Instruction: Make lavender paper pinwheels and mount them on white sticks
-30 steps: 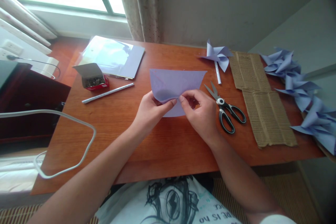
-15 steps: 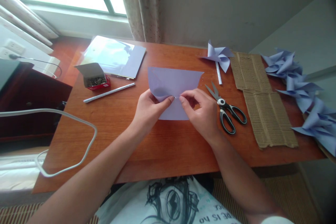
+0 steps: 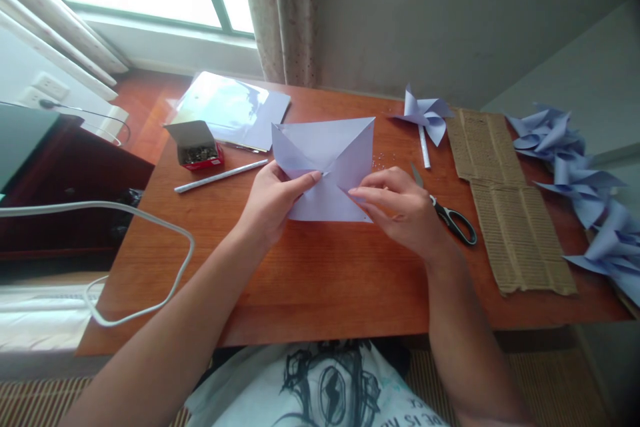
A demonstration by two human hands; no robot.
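A lilac paper square [image 3: 325, 147], cut along its diagonals, lies on the wooden table [image 3: 310, 280]. My left hand [image 3: 273, 203] pinches a folded-in corner at the sheet's centre. My right hand [image 3: 400, 210] rests on the sheet's right flap, fingers touching the paper near its lower right corner. Black-handled scissors [image 3: 453, 219] lie just right of my right hand, partly hidden by it.
A finished lilac pinwheel [image 3: 425, 113] on a white stick, corrugated cardboard strips [image 3: 515, 213], several more pinwheels [image 3: 580, 173] at the right edge. A small box of pins [image 3: 196, 147], a white paper stick [image 3: 220, 175], a paper pack [image 3: 233, 107] and a white cable [image 3: 140, 260] at left.
The sheet has opened flatter, showing its diagonal cuts. My right hand let go of the centre and slid to the right flap. The view shifted slightly.
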